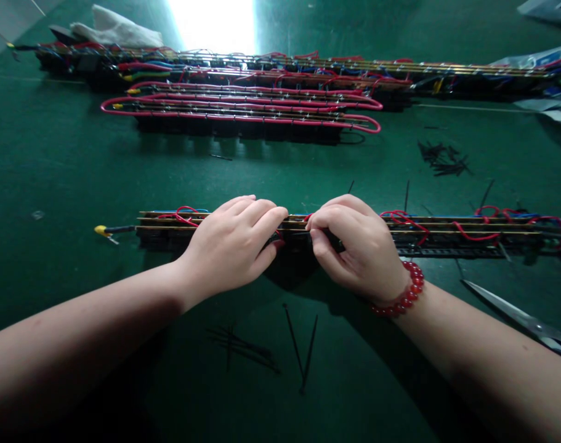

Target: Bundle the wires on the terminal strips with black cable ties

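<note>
Near strip [295, 226] partly beyond right edge

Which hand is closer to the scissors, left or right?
Right. The right hand is at the near wired strip, just left of the scissors; the left hand is farther left along that strip.

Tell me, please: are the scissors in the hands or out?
Out: the scissors lie on the table; left hand and right hand are at the wired strip.
</note>
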Motion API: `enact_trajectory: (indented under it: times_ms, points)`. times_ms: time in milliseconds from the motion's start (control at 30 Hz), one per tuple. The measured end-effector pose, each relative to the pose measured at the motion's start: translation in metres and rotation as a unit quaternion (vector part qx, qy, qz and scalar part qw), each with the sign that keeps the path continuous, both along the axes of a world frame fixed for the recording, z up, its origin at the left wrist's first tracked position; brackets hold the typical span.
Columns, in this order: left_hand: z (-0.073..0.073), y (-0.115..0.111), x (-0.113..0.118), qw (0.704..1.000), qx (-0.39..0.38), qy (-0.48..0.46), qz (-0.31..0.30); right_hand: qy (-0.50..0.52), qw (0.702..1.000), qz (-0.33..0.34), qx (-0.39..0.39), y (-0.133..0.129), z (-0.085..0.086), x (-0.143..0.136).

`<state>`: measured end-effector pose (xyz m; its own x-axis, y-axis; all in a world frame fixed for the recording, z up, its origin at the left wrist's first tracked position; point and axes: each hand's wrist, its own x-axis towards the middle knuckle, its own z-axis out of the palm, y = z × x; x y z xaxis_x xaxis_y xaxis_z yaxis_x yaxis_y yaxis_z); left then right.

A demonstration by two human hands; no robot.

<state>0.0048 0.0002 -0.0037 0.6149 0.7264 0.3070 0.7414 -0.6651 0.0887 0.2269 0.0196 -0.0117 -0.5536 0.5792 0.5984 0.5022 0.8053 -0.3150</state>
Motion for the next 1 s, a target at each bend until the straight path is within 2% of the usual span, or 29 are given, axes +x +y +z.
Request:
enact_trajectory:
  times_ms: [400, 633, 767, 867, 1000]
  points:
    - [-0.0004, -0.0009, -0.0003, 1.000, -0.020, 0.007, -0.003, 0.001, 1.000, 0.000, -0.004, 0.0000, 0.0001, 0.0008]
    - [-0.0014, -0.0024, -0.0011, 0.999, 0.040, -0.026, -0.001, 0.001, 1.000, 0.001, 0.002, 0.0003, 0.0007, 0.0004]
    - [-0.0024, -0.0020, -0.0013, 0.999, 0.045, -0.017, -0.003, 0.000, 1.000, 0.000, -0.002, 0.0002, 0.0004, 0.0005]
    - [-0.0023, -0.0032, 0.0001, 0.999, 0.041, -0.018, 0.021, 0.002, 1.000, 0.001, -0.004, 0.0005, 0.0000, 0.0002]
    - [-0.0006, -0.0062, 0.0027, 0.995, 0.028, 0.002, 0.096, 0.003, 1.000, 0.004, -0.003, 0.0008, -0.0002, -0.0003]
